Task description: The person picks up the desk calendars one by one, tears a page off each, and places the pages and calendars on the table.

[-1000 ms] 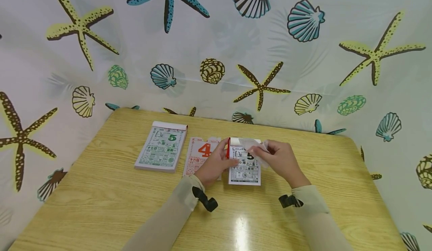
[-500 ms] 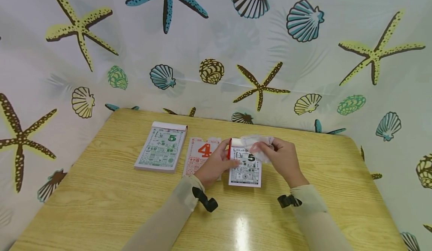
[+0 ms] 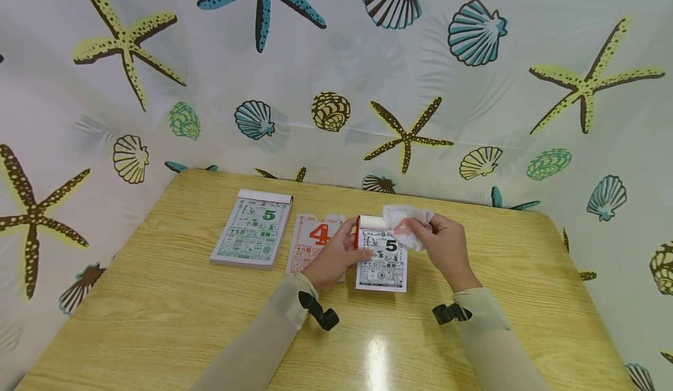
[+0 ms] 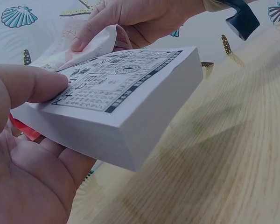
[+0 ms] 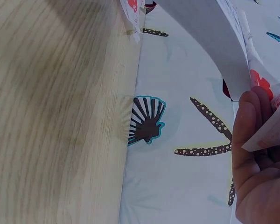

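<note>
My left hand point(image 3: 336, 258) grips a thick tear-off calendar point(image 3: 382, 274) by its left side, thumb on the top page and fingers underneath. In the left wrist view the calendar point(image 4: 163, 109) is raised off the table and tilted. Its top page shows a black 5. My right hand point(image 3: 449, 253) pinches a thin crumpled calendar page point(image 3: 407, 213) with a red 4 showing through. That page is folded back over the calendar's upper right corner, close to the white top strip point(image 3: 372, 222). In the right wrist view the page point(image 5: 270, 128) curls over the fingers.
Left of the held calendar, a loose page with a red 4 point(image 3: 305, 236) lies on the wooden table point(image 3: 184, 321), partly behind my left hand. Farther left lies a second calendar with a green 5 point(image 3: 249, 236). A shell-and-starfish curtain point(image 3: 294, 58) surrounds the table's back and sides.
My right hand has moved slightly right and pulled the thin page up and right, uncovering more of the black 5. My left hand keeps its hold in the same place.
</note>
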{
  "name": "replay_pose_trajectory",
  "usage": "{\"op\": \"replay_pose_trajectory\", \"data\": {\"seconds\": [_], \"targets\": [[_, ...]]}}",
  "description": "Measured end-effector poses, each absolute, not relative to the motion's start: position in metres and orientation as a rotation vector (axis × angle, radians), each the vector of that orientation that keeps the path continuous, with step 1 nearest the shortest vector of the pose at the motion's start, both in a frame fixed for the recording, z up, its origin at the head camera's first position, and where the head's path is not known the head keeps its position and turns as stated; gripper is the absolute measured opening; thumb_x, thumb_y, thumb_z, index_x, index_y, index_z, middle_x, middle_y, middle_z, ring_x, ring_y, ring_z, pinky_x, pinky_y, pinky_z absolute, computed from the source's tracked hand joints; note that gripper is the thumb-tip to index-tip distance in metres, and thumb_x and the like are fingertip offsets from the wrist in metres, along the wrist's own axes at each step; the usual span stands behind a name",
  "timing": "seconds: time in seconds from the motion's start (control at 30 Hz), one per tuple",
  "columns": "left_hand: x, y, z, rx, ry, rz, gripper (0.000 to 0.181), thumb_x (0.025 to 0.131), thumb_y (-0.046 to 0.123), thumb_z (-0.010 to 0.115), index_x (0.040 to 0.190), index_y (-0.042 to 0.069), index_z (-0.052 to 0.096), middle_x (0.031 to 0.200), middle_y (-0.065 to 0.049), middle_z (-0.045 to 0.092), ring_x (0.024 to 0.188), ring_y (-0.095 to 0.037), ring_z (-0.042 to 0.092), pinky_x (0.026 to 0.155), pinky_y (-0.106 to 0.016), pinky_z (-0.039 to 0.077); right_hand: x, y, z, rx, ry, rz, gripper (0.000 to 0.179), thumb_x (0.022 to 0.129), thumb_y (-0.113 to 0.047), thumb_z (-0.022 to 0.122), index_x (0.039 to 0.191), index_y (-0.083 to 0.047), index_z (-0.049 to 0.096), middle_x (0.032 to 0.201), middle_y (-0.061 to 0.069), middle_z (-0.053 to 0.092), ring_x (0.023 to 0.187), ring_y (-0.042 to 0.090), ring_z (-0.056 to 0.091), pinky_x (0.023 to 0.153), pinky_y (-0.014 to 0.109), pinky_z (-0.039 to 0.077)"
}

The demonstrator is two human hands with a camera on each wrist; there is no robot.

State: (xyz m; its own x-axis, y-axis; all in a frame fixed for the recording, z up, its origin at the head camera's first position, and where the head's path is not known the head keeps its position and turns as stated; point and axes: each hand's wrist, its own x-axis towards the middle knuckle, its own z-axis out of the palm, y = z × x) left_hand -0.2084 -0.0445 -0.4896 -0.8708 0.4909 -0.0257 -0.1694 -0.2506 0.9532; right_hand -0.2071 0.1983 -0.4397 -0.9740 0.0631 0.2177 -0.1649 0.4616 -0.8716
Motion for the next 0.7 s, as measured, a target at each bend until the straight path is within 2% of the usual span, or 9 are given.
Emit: {"op": "replay_pose_trajectory", "data": {"seconds": [0.13, 0.33, 0.57, 0.7], "targets": [[-0.209, -0.045, -0.491, 0.410, 1.584, 2.158, 0.083, 0.100, -0.001, 0.065, 0.163, 0.028, 0.019, 0.148, -0.014, 0.056, 0.122, -0.032, 0.066, 0.096, -0.042, 0.057, -0.208, 0.201, -0.442, 0.065, -2.496, 1.513, 0.032, 0.095, -0.036, 0.077, 0.090, -0.004, 0.077, 0.071, 0.003, 0.067, 0.058, 0.013, 0.048, 0.050, 0.024, 0.034], [-0.210, -0.047, -0.494, 0.389, 1.558, 2.168, 0.085, 0.100, -0.003, 0.062, 0.164, 0.027, 0.015, 0.150, -0.015, 0.053, 0.124, -0.031, 0.064, 0.097, -0.042, 0.056, -0.213, 0.214, -0.446, -0.020, -2.404, 1.503, 0.032, 0.095, -0.033, 0.077, 0.087, -0.003, 0.073, 0.066, 0.000, 0.058, 0.057, 0.011, 0.047, 0.048, 0.023, 0.035], [-0.208, -0.048, -0.492, 0.369, 1.598, 2.158, 0.091, 0.100, -0.003, 0.063, 0.167, 0.021, 0.007, 0.154, -0.017, 0.048, 0.120, -0.025, 0.064, 0.094, -0.034, 0.057, -0.218, 0.224, -0.452, -0.082, -2.408, 1.484, 0.038, 0.094, -0.040, 0.077, 0.090, -0.003, 0.074, 0.068, 0.000, 0.058, 0.059, 0.010, 0.048, 0.049, 0.022, 0.035], [-0.207, -0.048, -0.492, 0.379, 1.601, 2.154, 0.091, 0.099, -0.003, 0.063, 0.167, 0.021, 0.007, 0.155, -0.017, 0.047, 0.123, -0.025, 0.063, 0.095, -0.034, 0.056, -0.218, 0.230, -0.456, -0.112, -2.406, 1.487, 0.041, 0.095, -0.042, 0.076, 0.089, -0.002, 0.073, 0.069, 0.001, 0.058, 0.060, 0.010, 0.048, 0.050, 0.022, 0.036]]}}
